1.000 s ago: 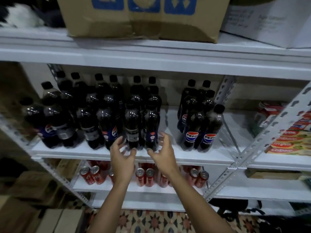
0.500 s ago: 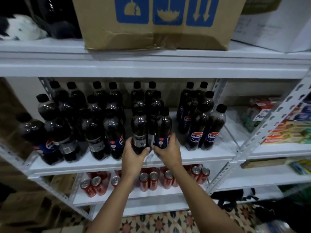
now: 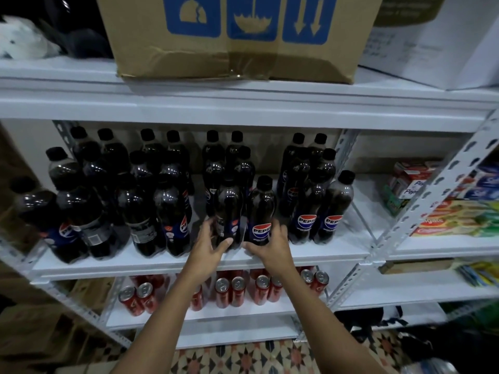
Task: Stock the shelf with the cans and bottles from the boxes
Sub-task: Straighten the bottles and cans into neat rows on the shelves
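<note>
From my head camera: my left hand (image 3: 209,245) grips a dark cola bottle (image 3: 228,211) at its base on the white shelf (image 3: 162,261), while my right hand (image 3: 270,245), just beside it, grips a Pepsi bottle (image 3: 261,211). Red cans (image 3: 229,291) stand below both hands.

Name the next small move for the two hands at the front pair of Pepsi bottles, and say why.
Probably let go and draw back. The left hand grips one bottle, the right hand grips its neighbour; both stand upright on the shelf, in line with the next front pair.
</note>
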